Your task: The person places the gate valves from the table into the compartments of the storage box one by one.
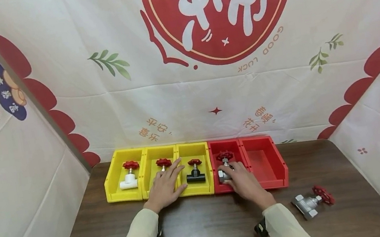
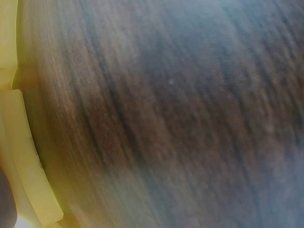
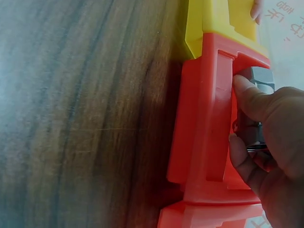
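Note:
My right hand (image 1: 244, 181) reaches into the left red bin (image 1: 223, 145) and grips a metal gate valve (image 1: 223, 176) with a red handwheel. In the right wrist view, thumb and fingers curl round the grey valve body (image 3: 260, 76), just inside the front wall of the bin. My left hand (image 1: 165, 190) lies over the front of the middle yellow bin (image 1: 151, 156), fingers spread and reaching to the divider beside the right yellow bin (image 1: 192, 148). Beneath it, a valve (image 1: 163, 162) with a red handwheel is mostly hidden.
A white valve (image 1: 129, 181) sits in the left yellow bin (image 1: 113, 188); a black valve (image 1: 196, 176) in the right yellow one. The right red bin (image 1: 263, 161) holds nothing. Another metal gate valve (image 1: 307, 204) lies on the wooden table (image 1: 198, 226). Printed cloth (image 1: 186, 94) hangs behind.

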A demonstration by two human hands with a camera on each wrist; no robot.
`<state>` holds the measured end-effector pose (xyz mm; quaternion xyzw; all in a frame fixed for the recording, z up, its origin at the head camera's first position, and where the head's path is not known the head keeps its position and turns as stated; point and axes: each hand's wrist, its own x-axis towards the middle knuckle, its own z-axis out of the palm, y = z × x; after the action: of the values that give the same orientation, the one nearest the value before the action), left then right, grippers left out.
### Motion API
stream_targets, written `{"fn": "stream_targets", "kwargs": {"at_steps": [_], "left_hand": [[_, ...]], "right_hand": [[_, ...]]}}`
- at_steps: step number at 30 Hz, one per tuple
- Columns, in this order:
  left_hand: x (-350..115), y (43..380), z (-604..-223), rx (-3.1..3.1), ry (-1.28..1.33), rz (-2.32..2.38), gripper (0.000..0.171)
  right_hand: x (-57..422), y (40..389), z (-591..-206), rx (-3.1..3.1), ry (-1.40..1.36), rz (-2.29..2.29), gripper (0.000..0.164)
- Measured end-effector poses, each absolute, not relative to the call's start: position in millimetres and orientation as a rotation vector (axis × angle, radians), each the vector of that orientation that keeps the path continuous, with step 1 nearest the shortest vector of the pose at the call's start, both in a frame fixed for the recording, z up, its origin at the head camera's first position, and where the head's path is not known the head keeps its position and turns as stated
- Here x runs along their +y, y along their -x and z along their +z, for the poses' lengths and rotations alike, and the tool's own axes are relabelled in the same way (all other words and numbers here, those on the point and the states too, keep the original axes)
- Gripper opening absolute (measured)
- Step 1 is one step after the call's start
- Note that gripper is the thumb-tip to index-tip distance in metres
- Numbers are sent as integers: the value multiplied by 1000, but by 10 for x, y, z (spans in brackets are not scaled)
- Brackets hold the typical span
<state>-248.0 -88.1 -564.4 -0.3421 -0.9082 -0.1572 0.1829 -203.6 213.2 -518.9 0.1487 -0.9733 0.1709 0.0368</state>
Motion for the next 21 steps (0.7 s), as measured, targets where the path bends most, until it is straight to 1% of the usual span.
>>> {"fn": "stream_targets", "kwargs": {"at_steps": [9, 17, 21], "left_hand": [[-880, 2490, -5653, -2580, 960, -431, 61], [-881, 2485, -5641, -2580, 953, -435, 61], [-875, 2477, -5629, -2580, 951, -434, 61]], "right_hand": [[2096, 2118, -5166, -3051, -464, 486, 61], [2053, 2168, -5165, -3075, -464, 460, 56], [2048, 2177, -5165, -3084, -460, 475, 57]]}}
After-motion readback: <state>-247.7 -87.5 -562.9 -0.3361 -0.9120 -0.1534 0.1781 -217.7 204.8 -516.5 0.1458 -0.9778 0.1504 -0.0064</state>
